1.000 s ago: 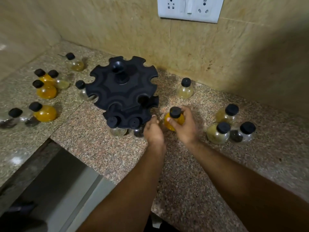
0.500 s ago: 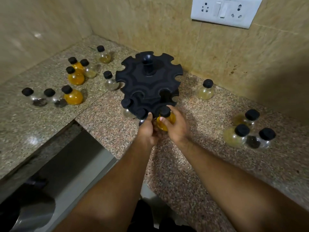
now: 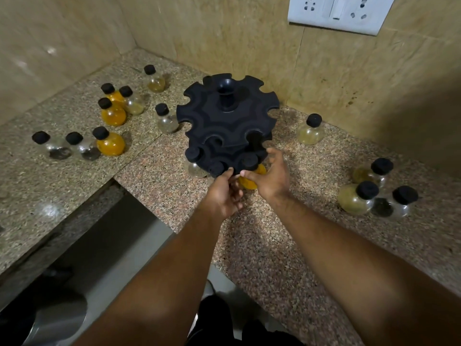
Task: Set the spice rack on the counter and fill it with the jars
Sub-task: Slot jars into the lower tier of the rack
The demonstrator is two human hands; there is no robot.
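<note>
Nearest the camera, two bare forearms were seen reaching forward over the front edge of the speckled granite counter (image 3: 274, 245), with a steel vessel (image 3: 57, 318) lying low at the left, below the counter's level. Just beyond, the left hand (image 3: 223, 193) was set at the near rim of the black two-tier spice rack (image 3: 224, 121), which stood upright on the counter close to the corner of the tiled wall (image 3: 224, 33). Its grip was closed on the lower tier's edge, thumb on top and fingers curled beneath. The right hand (image 3: 270, 176) was cupped beside an orange jar (image 3: 249, 183) seated under its black cap in a lower-tier notch. The thumb was laid against the jar and the fingers were spread loosely toward the rack; whether that grip had real hold of the jar could not be told. A clear jar (image 3: 197, 169) and one more black cap (image 3: 216, 168) were seen in the neighbouring notches to the left. Farther left, a scatter of loose jars (image 3: 109, 146), some orange, some pale, some nearly clear, stood on the counter. To the right stood a cluster of three jars (image 3: 354, 199), and a single pale jar (image 3: 310, 132) nearer the wall. Farthest off, a white socket plate (image 3: 339, 13) was fixed to the wall.
</note>
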